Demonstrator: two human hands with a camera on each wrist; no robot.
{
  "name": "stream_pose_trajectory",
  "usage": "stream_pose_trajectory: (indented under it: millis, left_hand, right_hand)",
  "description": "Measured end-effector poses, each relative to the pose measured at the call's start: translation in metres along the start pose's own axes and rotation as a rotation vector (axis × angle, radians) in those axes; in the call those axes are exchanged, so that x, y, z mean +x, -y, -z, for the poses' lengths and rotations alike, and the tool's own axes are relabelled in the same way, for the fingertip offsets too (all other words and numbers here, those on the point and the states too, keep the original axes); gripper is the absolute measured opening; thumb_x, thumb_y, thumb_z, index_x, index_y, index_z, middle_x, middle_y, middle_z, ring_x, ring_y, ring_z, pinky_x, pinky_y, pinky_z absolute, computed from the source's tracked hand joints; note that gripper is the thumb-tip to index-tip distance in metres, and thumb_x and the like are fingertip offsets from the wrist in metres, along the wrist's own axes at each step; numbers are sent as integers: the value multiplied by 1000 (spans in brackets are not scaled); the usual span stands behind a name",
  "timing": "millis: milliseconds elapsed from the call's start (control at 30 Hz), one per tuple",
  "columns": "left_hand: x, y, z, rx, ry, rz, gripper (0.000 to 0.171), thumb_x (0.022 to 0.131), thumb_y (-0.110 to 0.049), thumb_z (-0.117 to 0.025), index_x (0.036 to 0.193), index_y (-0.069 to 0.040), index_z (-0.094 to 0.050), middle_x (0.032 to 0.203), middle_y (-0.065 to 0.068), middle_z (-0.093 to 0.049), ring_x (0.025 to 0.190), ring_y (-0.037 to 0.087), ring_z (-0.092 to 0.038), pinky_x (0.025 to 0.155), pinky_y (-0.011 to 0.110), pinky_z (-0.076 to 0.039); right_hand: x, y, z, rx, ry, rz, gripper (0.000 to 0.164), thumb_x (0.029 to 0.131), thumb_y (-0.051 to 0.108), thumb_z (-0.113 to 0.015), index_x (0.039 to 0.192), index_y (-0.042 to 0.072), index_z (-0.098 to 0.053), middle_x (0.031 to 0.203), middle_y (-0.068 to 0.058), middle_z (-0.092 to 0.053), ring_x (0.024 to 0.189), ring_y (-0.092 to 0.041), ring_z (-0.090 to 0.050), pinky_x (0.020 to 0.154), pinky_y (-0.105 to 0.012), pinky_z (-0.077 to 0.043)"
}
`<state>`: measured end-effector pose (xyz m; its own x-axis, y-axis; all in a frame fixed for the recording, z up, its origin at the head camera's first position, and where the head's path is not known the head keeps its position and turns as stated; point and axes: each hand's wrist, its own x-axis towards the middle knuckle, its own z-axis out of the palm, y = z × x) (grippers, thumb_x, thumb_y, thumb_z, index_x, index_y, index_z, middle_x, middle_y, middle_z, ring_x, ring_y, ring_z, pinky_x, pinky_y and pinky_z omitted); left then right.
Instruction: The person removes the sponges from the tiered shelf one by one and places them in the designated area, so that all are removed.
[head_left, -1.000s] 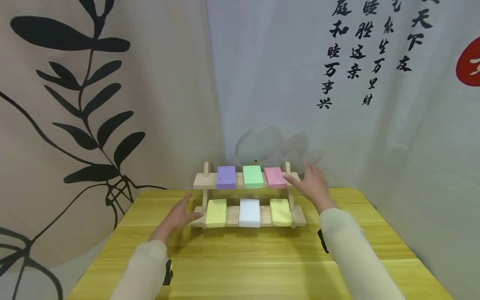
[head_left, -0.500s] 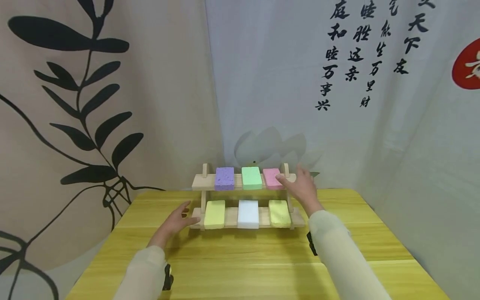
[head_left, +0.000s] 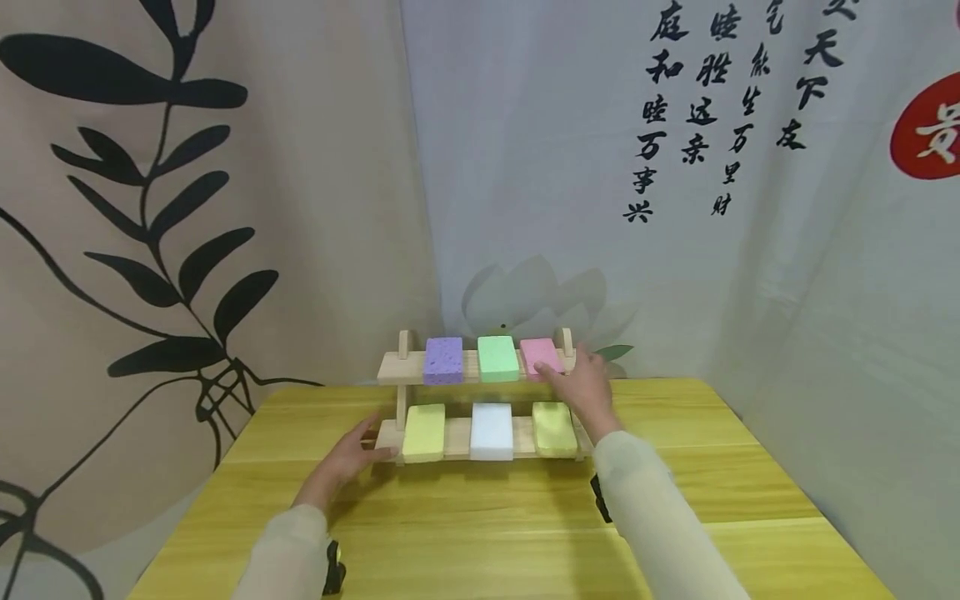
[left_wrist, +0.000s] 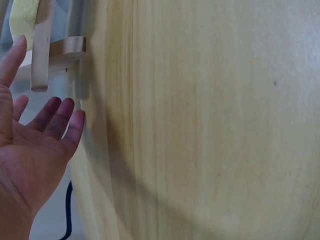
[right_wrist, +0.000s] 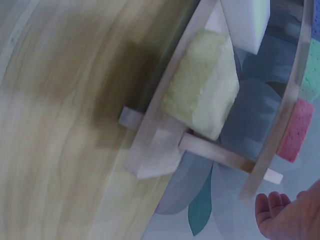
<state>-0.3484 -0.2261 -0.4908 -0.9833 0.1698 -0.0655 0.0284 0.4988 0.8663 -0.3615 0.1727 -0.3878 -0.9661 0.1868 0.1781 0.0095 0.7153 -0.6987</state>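
The background is formed by a pale cloth (head_left: 525, 150), on which a dark plant (head_left: 180, 208) is printed at left and black characters and a red disc (head_left: 926, 129) at right. Before it, a wood-grained table (head_left: 465, 525) is noted. A two-tier wooden rack (head_left: 458, 443) is placed at the table's far edge, its upper board set back from the lower. Both forearms are covered by cream sleeves (head_left: 663, 517).

The left hand (head_left: 347, 460) is held at the rack's left end, near the lower board; its fingers are spread and nothing is grasped. Whether the rack is touched by the thumb cannot be determined. The right hand (head_left: 583, 393) is held by the right end of the upper board; its fingers are loosely bent and nothing is grasped. The pink sponge (head_left: 536, 352) is partly overlapped by its thumb in the head view; contact cannot be confirmed.

On the upper board, a purple sponge (head_left: 443, 361), a green sponge (head_left: 498, 359) and the pink one are lined up from left to right. On the lower board, a white sponge (head_left: 492, 432) is flanked by a left yellow sponge (head_left: 424, 433) and a right yellow sponge (head_left: 555, 430), all spaced apart. A dark strap (head_left: 602, 500) is seen at the right wrist.
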Motion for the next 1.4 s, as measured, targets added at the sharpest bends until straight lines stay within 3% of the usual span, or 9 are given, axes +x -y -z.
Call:
stream_pose_trajectory:
  millis: [267,533,967,1133,1400]
  left_hand:
    - [3,8,-1,3,7,-8,91,91,-32,-74,156,0,-19,146,34,-37,132,51,-39,103,60,-39]
    - [4,7,-5,25,3,-9,87,92,-31,-73,156,-1,-22,145,32,-40,131,48,-41,100,58,-42]
    - [-8,2,-5,16,0,27,90,91,-39,-72,158,-6,-21,148,35,-35,135,50,-36,105,62,-36]
    - [-7,2,-5,22,14,30,91,91,-41,-71,158,-7,-20,149,35,-34,135,51,-36,103,63,-37]
    - [-5,2,-4,26,17,30,89,93,-37,-71,158,-6,-19,145,34,-39,131,50,-41,102,61,-39]
  right_hand:
    - [-4,1,-23,42,-48,-22,103,85,62,-69,155,0,-25,148,-29,-30,133,-44,-35,106,-57,-36]
    - [-3,-4,-38,53,-138,-24,101,81,56,-76,151,-3,-33,135,-28,-40,119,-40,-45,94,-53,-45]
    - [-1,-1,-45,70,-181,-5,86,82,46,-79,142,-6,-45,128,-26,-50,116,-39,-49,93,-52,-46]
    - [1,-3,-45,92,-199,-3,81,81,44,-81,137,-6,-50,123,-24,-52,111,-37,-50,90,-50,-46]
    - [2,-7,-40,137,-223,32,78,80,37,-81,135,-10,-50,125,-27,-50,115,-38,-47,98,-49,-42]
